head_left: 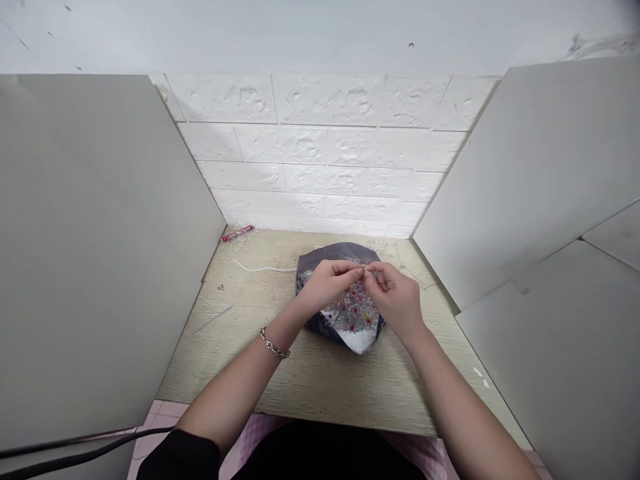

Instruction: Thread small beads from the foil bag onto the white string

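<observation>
My left hand [330, 285] and my right hand [396, 297] meet fingertip to fingertip above a dark, open bag [340, 252]. Both are closed in a pinch, and whatever sits between the fingertips is too small to make out. Below them, the bag holds many small clear, pink, red and yellow beads [353, 310], with a white patch at its near corner. A white beaded strand [265, 269] runs from the bag's left side across the table; its other end is hidden behind the bag or my left hand.
On the pale wooden table [280, 373] lie a red tube-like packet [237, 233] at the back left, a thin silvery stick [213, 319], and fine thread [413, 273] at the back right. Grey panels [100, 233] stand on both sides, and a white brick-patterned wall [325, 147] behind.
</observation>
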Demonstrator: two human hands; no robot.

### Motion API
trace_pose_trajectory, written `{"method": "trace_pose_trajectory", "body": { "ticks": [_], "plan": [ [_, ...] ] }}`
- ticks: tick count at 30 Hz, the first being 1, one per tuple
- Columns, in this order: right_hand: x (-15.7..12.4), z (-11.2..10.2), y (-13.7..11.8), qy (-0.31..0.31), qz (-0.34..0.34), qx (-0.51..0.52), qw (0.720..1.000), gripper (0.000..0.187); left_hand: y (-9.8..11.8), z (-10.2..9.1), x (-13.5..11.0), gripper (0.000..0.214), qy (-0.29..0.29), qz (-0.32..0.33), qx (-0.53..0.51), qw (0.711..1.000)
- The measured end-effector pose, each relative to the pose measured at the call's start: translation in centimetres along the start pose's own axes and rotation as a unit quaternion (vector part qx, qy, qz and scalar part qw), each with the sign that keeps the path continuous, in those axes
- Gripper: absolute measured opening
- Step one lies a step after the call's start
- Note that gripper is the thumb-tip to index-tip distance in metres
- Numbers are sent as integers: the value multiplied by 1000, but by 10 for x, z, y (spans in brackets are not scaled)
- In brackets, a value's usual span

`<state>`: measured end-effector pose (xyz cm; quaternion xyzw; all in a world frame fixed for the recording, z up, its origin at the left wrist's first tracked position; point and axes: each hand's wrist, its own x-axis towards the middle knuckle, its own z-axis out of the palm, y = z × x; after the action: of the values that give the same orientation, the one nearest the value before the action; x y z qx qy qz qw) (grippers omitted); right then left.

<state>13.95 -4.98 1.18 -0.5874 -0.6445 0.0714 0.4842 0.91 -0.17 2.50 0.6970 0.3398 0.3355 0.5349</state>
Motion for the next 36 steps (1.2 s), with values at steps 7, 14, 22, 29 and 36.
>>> {"method": "trace_pose_trajectory", "body": {
  "ticks": [7,14,22,29,36],
  "plan": [
    [0,-1,-2,-1,-14,5,1000,13,3,1,-2,25,-15,-40,-54,998],
    [0,-2,-1,11,12,40,999,17,4,-2,-2,30,-2,-21,-24,999],
    [-2,0,-3,-15,104,202,974,32,7,1,-2,24,35,5,-25,999],
    [1,6,-1,-57,194,377,904,24,7,2,-3,24,49,-1,-18,999],
    [2,6,-3,-21,195,373,907,26,7,1,-4,26,42,16,-28,999]
  ]
}}
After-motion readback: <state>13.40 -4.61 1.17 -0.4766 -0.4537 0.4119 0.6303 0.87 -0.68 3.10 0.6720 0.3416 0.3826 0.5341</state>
